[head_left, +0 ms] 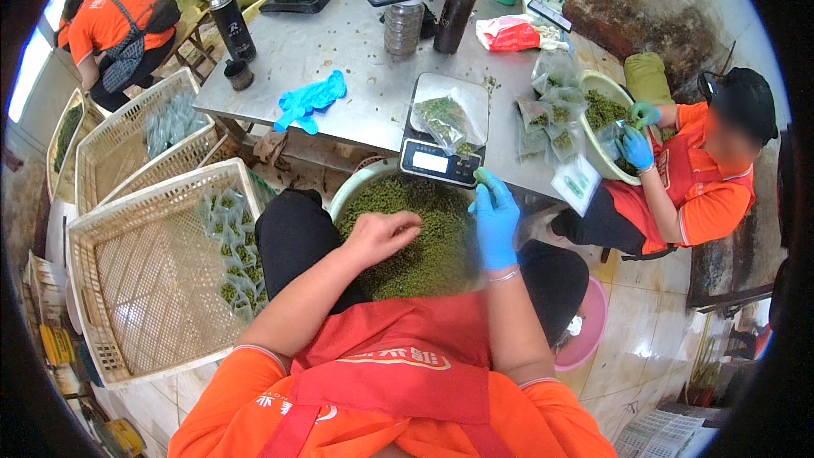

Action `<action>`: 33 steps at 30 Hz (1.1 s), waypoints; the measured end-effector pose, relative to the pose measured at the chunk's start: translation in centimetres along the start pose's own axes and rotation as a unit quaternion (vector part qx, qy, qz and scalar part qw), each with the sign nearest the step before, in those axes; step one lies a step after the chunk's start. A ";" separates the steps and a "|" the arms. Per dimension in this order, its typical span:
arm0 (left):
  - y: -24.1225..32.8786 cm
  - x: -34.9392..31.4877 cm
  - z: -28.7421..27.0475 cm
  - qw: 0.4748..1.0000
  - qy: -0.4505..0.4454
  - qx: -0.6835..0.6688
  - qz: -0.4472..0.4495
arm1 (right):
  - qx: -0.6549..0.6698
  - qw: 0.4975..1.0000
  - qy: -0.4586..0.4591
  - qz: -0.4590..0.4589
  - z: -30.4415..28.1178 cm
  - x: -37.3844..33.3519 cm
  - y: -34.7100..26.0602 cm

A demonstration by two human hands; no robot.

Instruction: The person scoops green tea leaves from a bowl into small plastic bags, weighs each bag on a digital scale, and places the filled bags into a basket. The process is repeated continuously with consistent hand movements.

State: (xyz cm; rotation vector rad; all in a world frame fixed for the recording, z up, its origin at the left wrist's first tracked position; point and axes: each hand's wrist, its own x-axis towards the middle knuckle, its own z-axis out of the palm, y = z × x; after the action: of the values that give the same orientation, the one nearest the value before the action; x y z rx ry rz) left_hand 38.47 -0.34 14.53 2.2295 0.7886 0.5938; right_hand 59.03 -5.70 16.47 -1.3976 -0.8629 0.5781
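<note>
My left hand (381, 236), bare, hovers over a large pale green basin (343, 203) full of small green buds or peppercorns (415, 259). Its fingers are loosely bent and apart, with nothing visible in them. My right hand (495, 225) wears a blue glove with a green fingertip; its fingers point up near the lower right corner of a digital scale (445, 161), and I see nothing held. A clear plastic bag (441, 119) partly filled with the green pieces lies on the scale's plate.
The scale stands at the edge of a metal table (365, 110). A blue glove (310, 102), jars and filled bags (555, 110) lie on it. Left, a white crate (153, 271) holds bags. Right, a co-worker (695, 161) handles another basin. A pink basin (589, 331) stands by my right leg.
</note>
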 end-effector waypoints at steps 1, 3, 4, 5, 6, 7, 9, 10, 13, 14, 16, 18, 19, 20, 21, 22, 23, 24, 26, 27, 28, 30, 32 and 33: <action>-0.1 0.3 -0.5 0.999 0.033 -0.031 -0.010 | -0.027 0.999 -0.011 -0.014 -0.1 0.2 -0.3; -1.4 1.0 -0.9 0.986 0.076 -0.135 -0.059 | -0.083 0.994 -0.032 -0.057 -0.2 0.8 -0.3; -2.0 1.4 -1.0 0.967 0.105 -0.213 -0.090 | -0.112 0.989 -0.040 -0.086 -0.3 1.3 0.2; -2.8 1.8 -1.5 0.952 0.117 -0.260 -0.110 | -0.141 0.982 -0.049 -0.115 -0.1 1.7 0.5; -3.2 2.2 -2.5 0.952 0.101 -0.259 -0.131 | -0.175 0.973 -0.060 -0.140 0.1 2.1 0.4; -3.4 2.6 -3.4 0.940 0.119 -0.289 -0.139 | -0.209 0.961 -0.071 -0.166 0.5 2.6 0.0; -4.0 3.5 -4.3 0.922 0.156 -0.311 -0.170 | -0.274 0.926 -0.089 -0.244 1.2 4.1 0.1; -4.4 3.8 -4.3 0.910 0.195 -0.336 -0.145 | -0.321 0.905 -0.105 -0.260 1.5 4.8 0.2; -4.7 3.9 -3.7 0.948 0.195 -0.190 -0.166 | -0.422 0.839 -0.123 -0.322 2.7 7.2 0.1; -4.3 3.9 -3.6 0.968 0.184 -0.040 -0.163 | -0.433 0.831 -0.124 -0.327 3.1 7.8 -0.1; -3.8 4.1 -3.8 0.965 0.214 0.119 -0.096 | -0.451 0.812 -0.137 -0.343 4.9 8.2 -2.2; -3.9 5.3 -4.2 0.913 0.318 0.254 0.014 | -0.474 0.773 -0.202 -0.369 6.7 7.3 -4.9; -4.0 5.5 -4.3 0.925 0.296 0.237 -0.013 | -0.483 0.754 -0.245 -0.372 7.7 6.4 -5.9; -4.0 5.5 -4.6 0.931 0.269 0.243 -0.032 | -0.491 0.733 -0.286 -0.375 8.5 5.2 -7.0; -3.9 5.5 -4.5 0.939 0.235 0.235 -0.089 | -0.439 0.764 -0.279 -0.381 9.0 3.7 -8.4; -3.9 5.4 -3.9 0.942 0.201 0.225 -0.147 | -0.410 0.781 -0.245 -0.403 9.5 3.1 -8.2; -4.5 5.2 -3.3 0.936 0.282 0.180 -0.114 | -0.414 0.792 -0.247 -0.374 9.9 2.5 -8.5; -4.7 5.2 -3.2 0.939 0.279 0.171 -0.111 | -0.421 0.803 -0.247 -0.342 10.1 2.2 -8.9; -4.8 4.8 -2.8 0.946 0.266 0.154 -0.102 | -0.468 0.797 -0.270 -0.270 11.0 2.3 -5.3; -5.2 4.9 -2.8 0.944 0.253 0.184 -0.106 | -0.488 0.792 -0.282 -0.237 11.8 2.5 -4.7; -5.4 4.8 -2.8 0.944 0.261 0.183 -0.090 | -0.510 0.777 -0.301 -0.214 12.0 2.6 -4.5; -5.4 4.6 -2.9 0.943 0.276 0.178 -0.058 | -0.552 0.743 -0.339 -0.169 12.4 2.6 -4.6; -4.9 4.4 -2.8 0.947 0.271 0.162 -0.054 | -0.501 0.768 -0.340 -0.208 11.4 2.1 -6.0; -4.5 4.4 -2.9 0.949 0.270 0.153 -0.051 | -0.474 0.788 -0.323 -0.226 10.9 1.5 -7.1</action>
State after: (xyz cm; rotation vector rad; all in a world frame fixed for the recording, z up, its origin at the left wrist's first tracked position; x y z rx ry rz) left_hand 38.24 6.58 13.96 2.3029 1.3393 1.1198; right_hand 50.26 1.17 23.29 -1.7825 -2.1971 0.2103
